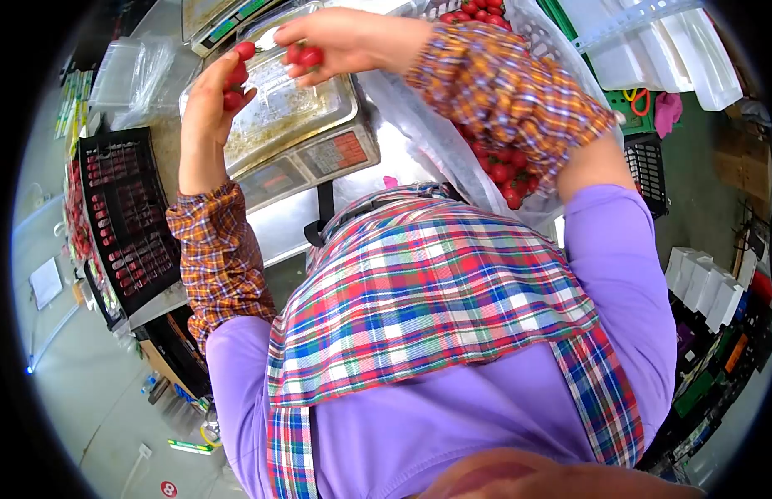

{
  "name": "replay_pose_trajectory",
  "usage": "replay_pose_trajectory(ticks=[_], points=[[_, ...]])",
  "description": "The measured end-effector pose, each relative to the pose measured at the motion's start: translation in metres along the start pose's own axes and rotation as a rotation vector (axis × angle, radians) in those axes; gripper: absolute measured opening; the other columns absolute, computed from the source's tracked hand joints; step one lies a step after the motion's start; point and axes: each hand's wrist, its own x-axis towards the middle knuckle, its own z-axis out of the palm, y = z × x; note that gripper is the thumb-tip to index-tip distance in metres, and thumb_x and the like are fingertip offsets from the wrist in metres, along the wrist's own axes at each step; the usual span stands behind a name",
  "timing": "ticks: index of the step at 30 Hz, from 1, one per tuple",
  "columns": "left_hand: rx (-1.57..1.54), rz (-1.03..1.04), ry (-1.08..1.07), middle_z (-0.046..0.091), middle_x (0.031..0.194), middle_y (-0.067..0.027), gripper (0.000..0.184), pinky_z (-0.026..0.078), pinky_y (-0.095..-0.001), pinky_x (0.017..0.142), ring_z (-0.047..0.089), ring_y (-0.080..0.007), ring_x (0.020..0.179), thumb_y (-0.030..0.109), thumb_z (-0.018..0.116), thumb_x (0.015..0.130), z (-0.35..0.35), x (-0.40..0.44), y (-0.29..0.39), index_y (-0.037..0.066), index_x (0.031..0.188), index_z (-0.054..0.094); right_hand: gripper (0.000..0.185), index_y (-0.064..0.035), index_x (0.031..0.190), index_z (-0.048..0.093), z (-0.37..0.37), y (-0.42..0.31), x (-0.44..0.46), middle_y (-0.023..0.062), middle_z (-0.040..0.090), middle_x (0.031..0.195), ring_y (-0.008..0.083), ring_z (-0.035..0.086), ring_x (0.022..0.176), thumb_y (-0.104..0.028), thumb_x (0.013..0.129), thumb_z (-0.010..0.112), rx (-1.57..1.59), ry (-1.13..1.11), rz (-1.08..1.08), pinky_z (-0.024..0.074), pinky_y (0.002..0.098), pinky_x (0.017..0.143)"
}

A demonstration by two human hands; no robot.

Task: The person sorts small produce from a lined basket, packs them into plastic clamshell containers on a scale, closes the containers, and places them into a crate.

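Note:
Several small red tomatoes (pixel 234 79) are held in my left hand (pixel 207 108), its fingers curled round them above the left side of a scale. My right hand (pixel 340 48) holds red tomatoes (pixel 309 56) at its fingertips, a little to the right of the left hand. Beneath both hands is the metal scale (pixel 334 158) with a stained top, and a clear plastic container (pixel 299 93) seems to rest on it. To the right, partly hidden under my right sleeve, stands a crate lined with plastic (pixel 465 179), holding many red tomatoes (pixel 509 173).
A black crate (pixel 145 183) with packed red produce stands at the left. Clear plastic containers (pixel 124 75) are stacked at the upper left. Another scale (pixel 224 29) is at the top. White boxes (pixel 652 41) and a black basket (pixel 650 170) are at the right.

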Motion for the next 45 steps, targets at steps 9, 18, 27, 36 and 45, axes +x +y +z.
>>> replay_pose_trajectory(ticks=[9,18,27,36,45], points=[[0.466,0.361,0.039,0.068,0.096,-0.0030,0.024,0.045,-0.0245,0.078,0.059,-0.0101,0.088,0.022,0.062,0.088,0.017,-0.027,-0.003,0.003,0.099,0.070,0.031,-0.0005,0.114,0.056,-0.040,-0.046,-0.084,0.0083,0.064,0.087,0.0126,0.059,0.064,-0.023,0.092,0.055,-0.307,0.015,-0.170,0.0489,0.0234,0.054],[0.699,0.574,-0.752,0.067,0.086,-0.0059,0.020,0.049,-0.0259,0.072,0.063,-0.0146,0.077,0.015,0.063,0.086,0.198,-0.035,-0.009,0.001,0.099,0.067,0.028,-0.0042,0.107,0.062,-0.202,0.009,-0.162,0.0133,0.066,0.101,0.0239,0.064,0.092,-0.021,0.084,0.065,-1.344,0.424,-0.096,0.0510,0.0362,0.079],[1.336,0.833,-0.961,0.057,0.103,-0.0125,0.027,0.048,-0.0401,0.081,0.058,-0.0319,0.095,0.010,0.070,0.070,0.249,-0.005,-0.080,0.006,0.096,0.064,0.039,-0.0089,0.104,0.057,-0.180,0.070,-0.151,0.0098,0.062,0.092,0.0304,0.061,0.088,-0.020,0.070,0.073,-1.918,0.405,-0.228,0.0511,0.0426,0.071],[1.231,0.886,-1.059,0.062,0.099,-0.0169,0.035,0.048,-0.0423,0.077,0.059,-0.0341,0.089,0.023,0.070,0.074,0.247,-0.031,-0.079,0.001,0.098,0.057,0.028,-0.0074,0.099,0.056,-0.196,0.055,-0.148,0.0099,0.064,0.082,0.0264,0.063,0.070,-0.021,0.077,0.067,-1.512,0.429,-0.388,0.0490,0.0400,0.059],[1.261,0.976,-1.064,0.063,0.076,-0.0118,0.028,0.048,-0.0436,0.066,0.061,-0.0310,0.077,0.020,0.071,0.068,0.255,-0.062,-0.074,0.008,0.091,0.060,0.023,-0.0043,0.100,0.059,-0.169,0.000,-0.228,0.0070,0.059,0.079,0.0156,0.058,0.067,-0.022,0.085,0.060,-0.593,0.360,-0.087,0.0471,0.0305,0.056]])
